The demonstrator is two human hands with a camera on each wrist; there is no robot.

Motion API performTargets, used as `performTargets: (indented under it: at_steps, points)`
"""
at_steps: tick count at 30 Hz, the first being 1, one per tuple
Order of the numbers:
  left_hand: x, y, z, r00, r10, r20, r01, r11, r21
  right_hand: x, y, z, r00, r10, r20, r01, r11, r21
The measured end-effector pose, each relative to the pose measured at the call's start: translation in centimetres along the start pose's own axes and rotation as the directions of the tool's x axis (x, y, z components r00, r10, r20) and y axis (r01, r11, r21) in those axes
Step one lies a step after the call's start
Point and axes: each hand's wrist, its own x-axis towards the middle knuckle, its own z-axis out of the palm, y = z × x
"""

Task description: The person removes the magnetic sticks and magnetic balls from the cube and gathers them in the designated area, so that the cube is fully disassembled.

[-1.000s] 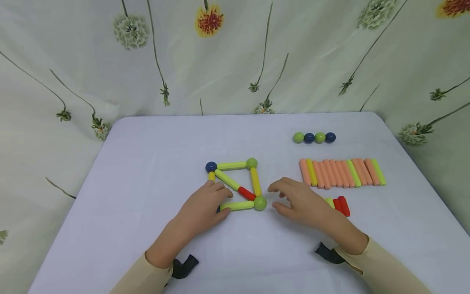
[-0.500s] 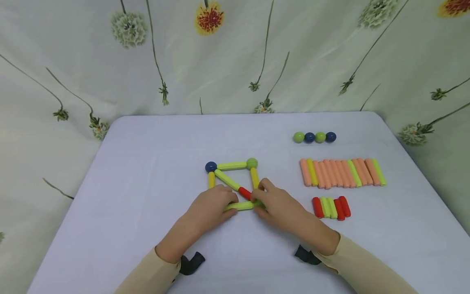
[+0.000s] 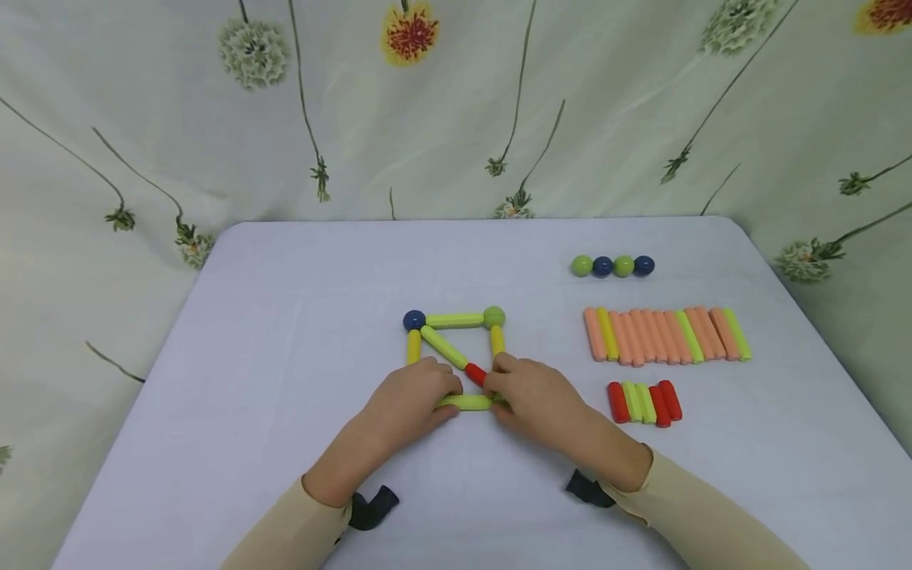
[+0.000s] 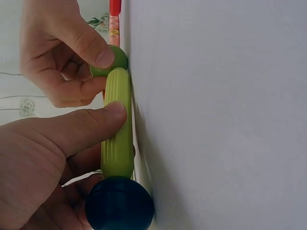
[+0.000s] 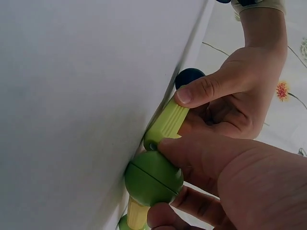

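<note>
In the head view, magnetic rods and balls lie joined as a four-sided frame, with yellow sides, a light green back rod (image 3: 456, 321) and a diagonal of a light green rod (image 3: 445, 347) and a red rod (image 3: 476, 374). My left hand (image 3: 409, 404) pinches the front light green rod (image 4: 117, 155) between thumb and fingers, beside a dark blue ball (image 4: 120, 206). At the front right corner, my right hand (image 3: 537, 404) grips a green ball (image 5: 153, 177), thumb tip right at the rod's end. Both front balls are mostly hidden by the hands in the head view.
A row of green and dark blue balls (image 3: 602, 267) lies at the back right. Nearer are a long row of mostly orange rods (image 3: 651, 336) and several short red and light green rods (image 3: 644, 402). A flowered cloth (image 3: 449, 142) hangs behind the white table (image 3: 321, 277).
My right hand has moved left from beside the frame onto its front right green ball, uncovering the short rods. My left hand has shifted slightly right along the front rod.
</note>
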Motion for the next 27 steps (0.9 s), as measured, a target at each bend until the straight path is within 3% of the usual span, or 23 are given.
performTargets:
  at_steps: [12,17,22,27]
  points:
    - [0.3,0.1,0.3,1.0,-0.008,0.016,0.008,1.0,-0.007,-0.9,0.9,0.5,1.0,-0.01,-0.016,0.01,0.999,0.033]
    - [0.3,0.1,0.3,1.0,-0.02,0.009,0.02,1.0,0.003,-1.9,1.3,0.3,0.997,0.057,0.042,-0.06,0.996,0.067]
    - [0.1,0.1,0.1,1.0,-0.027,0.013,0.027,0.999,0.02,-3.2,2.1,-0.3,0.99,0.101,0.095,-0.117,0.977,0.176]
    - [0.0,0.2,-0.1,0.999,-0.037,0.02,0.036,0.999,0.037,-4.8,3.5,-0.8,0.993,0.103,0.049,-0.114,0.942,0.315]
